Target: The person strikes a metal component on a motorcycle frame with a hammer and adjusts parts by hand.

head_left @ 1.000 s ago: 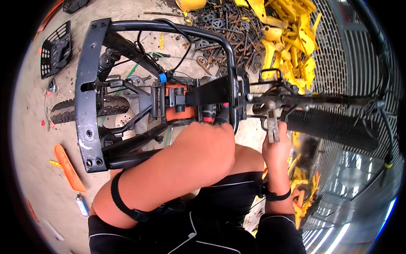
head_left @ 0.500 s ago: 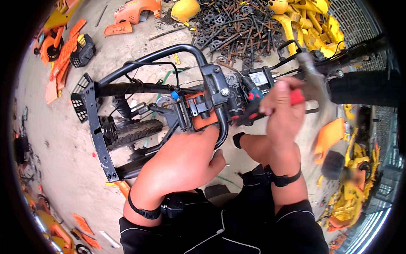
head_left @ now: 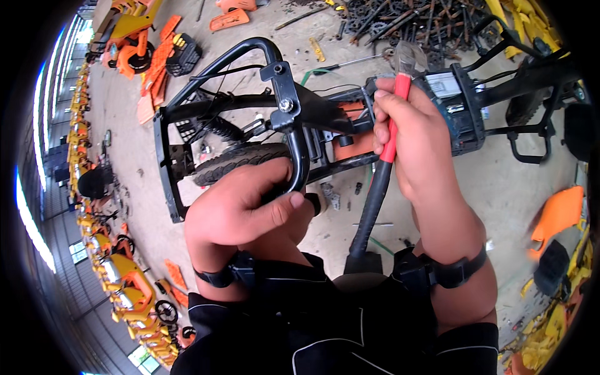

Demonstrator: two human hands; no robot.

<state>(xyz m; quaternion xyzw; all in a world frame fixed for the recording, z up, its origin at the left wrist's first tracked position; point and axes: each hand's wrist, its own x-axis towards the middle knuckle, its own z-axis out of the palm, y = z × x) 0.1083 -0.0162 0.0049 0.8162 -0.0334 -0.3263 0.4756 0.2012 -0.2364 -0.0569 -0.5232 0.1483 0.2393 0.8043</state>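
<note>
A black tubular vehicle frame (head_left: 299, 150) lies across the floor in front of me. My left hand (head_left: 240, 203) is closed round the lower end of its bent bar, with the thumb on the near side. In my right hand (head_left: 409, 128) is a hammer (head_left: 389, 144), gripped on the red part of its handle. The metal head points away from me, over the frame's right part, and the black lower handle slants back toward my lap. I cannot tell whether the head touches anything. Beneath the bar lies a treaded wheel (head_left: 244, 161).
Rusty metal parts (head_left: 397, 25) lie heaped at the far side. A screwdriver-like rod (head_left: 350, 64) rests on the floor beyond the frame. Yellow and orange vehicles (head_left: 128, 281) line the left. An orange panel (head_left: 558, 215) lies at the right.
The hammer, earlier blurred with its head to the right, now points away from me with its handle toward my lap. My left hand stays on the bar. The whole view has shifted.
</note>
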